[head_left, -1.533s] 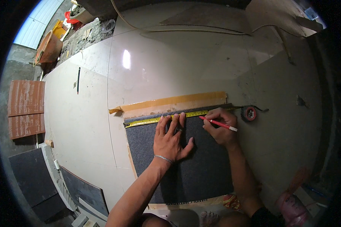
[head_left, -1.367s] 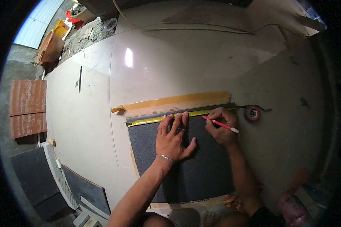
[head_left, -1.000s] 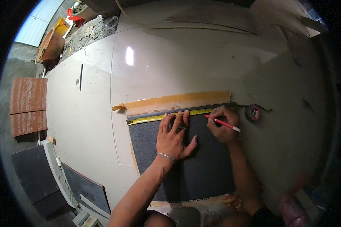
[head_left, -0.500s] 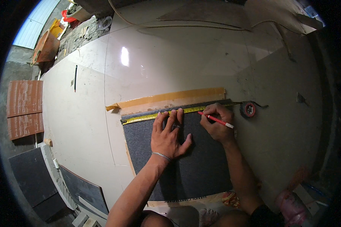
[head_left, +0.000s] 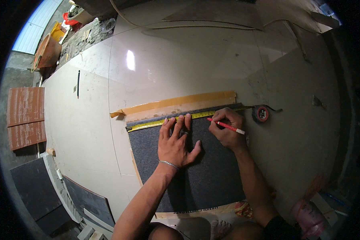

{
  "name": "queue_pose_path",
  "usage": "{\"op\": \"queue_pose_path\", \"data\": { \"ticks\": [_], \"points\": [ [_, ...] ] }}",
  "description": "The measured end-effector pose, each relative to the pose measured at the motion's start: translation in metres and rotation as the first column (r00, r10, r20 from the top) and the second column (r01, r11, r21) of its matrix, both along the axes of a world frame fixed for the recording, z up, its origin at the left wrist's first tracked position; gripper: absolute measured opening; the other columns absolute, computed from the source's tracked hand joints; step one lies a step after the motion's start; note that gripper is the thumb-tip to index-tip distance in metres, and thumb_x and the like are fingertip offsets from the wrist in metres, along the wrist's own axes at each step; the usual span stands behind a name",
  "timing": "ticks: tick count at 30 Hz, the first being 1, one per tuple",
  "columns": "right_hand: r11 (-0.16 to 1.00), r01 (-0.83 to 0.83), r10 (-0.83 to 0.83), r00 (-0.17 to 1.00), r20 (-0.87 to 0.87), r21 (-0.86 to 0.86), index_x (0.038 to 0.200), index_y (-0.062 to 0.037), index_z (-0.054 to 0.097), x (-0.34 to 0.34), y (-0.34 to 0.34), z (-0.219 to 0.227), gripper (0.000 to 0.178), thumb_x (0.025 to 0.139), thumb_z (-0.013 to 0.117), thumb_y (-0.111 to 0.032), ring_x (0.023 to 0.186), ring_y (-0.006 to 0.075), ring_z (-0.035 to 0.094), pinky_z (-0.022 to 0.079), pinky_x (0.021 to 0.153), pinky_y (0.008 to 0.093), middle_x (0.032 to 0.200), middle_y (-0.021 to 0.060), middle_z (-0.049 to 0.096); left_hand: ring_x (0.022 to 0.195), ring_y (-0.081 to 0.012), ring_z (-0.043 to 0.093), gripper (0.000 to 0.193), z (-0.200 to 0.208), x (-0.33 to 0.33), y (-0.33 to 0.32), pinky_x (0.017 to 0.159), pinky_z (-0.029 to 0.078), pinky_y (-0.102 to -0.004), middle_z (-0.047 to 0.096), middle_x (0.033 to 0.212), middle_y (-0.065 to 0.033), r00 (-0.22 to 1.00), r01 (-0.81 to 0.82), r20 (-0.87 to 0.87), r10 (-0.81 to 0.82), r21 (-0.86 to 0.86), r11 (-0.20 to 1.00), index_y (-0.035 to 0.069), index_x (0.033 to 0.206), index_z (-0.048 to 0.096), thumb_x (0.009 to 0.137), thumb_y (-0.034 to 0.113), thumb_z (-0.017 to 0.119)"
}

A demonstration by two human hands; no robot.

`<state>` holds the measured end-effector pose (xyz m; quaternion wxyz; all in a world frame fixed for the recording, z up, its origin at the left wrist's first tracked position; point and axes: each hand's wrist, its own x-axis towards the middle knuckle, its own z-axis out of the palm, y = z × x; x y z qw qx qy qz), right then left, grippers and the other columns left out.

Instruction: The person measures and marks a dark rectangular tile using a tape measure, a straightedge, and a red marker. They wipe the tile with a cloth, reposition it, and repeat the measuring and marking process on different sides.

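A dark grey tile (head_left: 212, 172) lies flat on the floor in front of me. Across its far part runs the yellow blade (head_left: 148, 125) of a tape measure, its end hook at the tile's left edge. The tape measure's case (head_left: 261, 114), black and red, rests just off the right side. My left hand (head_left: 174, 144) is spread flat on the tile, fingertips pressing on the blade. In my right hand (head_left: 229, 138) is a red pen (head_left: 228, 126) with a white end, its tip beside the blade's near edge. The fingers pinch it.
Brown packing tape (head_left: 180, 100) and cardboard stick out beyond the tile's far edge. A dark pencil (head_left: 78, 84) lies on the pale floor (head_left: 84, 132) to the left. Brown tiles (head_left: 26, 105) and dark tiles (head_left: 34, 184) stand farther left. A pink container (head_left: 307, 219) is at lower right.
The whole view has shifted very slightly. Both hands, the pen and the tape measure keep practically the same places on the tile.
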<state>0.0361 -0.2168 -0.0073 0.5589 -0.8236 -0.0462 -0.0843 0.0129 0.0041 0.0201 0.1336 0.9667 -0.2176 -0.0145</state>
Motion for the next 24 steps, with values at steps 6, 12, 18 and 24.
{"op": "queue_pose_path", "data": {
  "ticks": [6, 12, 18, 24],
  "points": [
    [0.998, 0.007, -0.006, 1.000, -0.027, 0.055, 0.089, -0.0048, 0.062, -0.0010, 0.0004, -0.0008, 0.023, 0.078, 0.080, 0.002, 0.080, 0.0181, 0.070, 0.058, 0.074, 0.0335, 0.087, 0.0084, 0.070, 0.144, -0.0356, 0.042, 0.066, 0.0008, -0.0005, 0.0005, 0.127, 0.025, -0.0519, 0.051, 0.153, -0.0151, 0.999, 0.001, -0.043, 0.000, 0.030, 1.000, 0.002, 0.128, 0.074, 0.089, 0.054, 0.063],
    [1.000, -0.017, 0.017, 1.000, 0.002, -0.001, 0.089, -0.0047, 0.063, -0.0003, -0.0009, 0.0008, 0.021, 0.079, 0.080, 0.001, 0.078, 0.0181, 0.070, 0.057, 0.074, 0.0326, 0.088, 0.0084, 0.070, 0.144, -0.0347, 0.041, 0.065, -0.0025, -0.0007, 0.0002, 0.128, 0.024, -0.0516, 0.051, 0.153, -0.0142, 1.000, -0.003, 0.010, 0.003, 0.016, 1.000, 0.002, 0.123, 0.076, 0.089, 0.055, 0.061],
    [0.999, 0.004, -0.003, 0.999, -0.039, 0.038, 0.087, -0.0037, 0.063, -0.0006, -0.0006, 0.0026, 0.020, 0.078, 0.079, 0.005, 0.081, 0.0152, 0.069, 0.057, 0.076, 0.0310, 0.089, 0.0078, 0.070, 0.145, -0.0355, 0.039, 0.065, -0.0051, -0.0020, 0.0012, 0.128, 0.023, -0.0521, 0.050, 0.154, -0.0141, 1.000, -0.005, -0.005, 0.005, 0.013, 1.000, 0.003, 0.123, 0.076, 0.089, 0.056, 0.061],
    [0.996, -0.009, 0.015, 0.998, -0.062, 0.089, 0.086, -0.0034, 0.063, -0.0006, -0.0006, 0.0006, 0.020, 0.078, 0.078, 0.007, 0.080, 0.0139, 0.068, 0.057, 0.076, 0.0303, 0.090, 0.0076, 0.070, 0.145, -0.0394, 0.038, 0.062, -0.0062, -0.0018, 0.0013, 0.127, 0.025, -0.0552, 0.052, 0.150, -0.0189, 0.999, -0.007, -0.039, 0.005, -0.031, 1.000, -0.001, 0.118, 0.076, 0.082, 0.049, 0.073]
  ]
}}
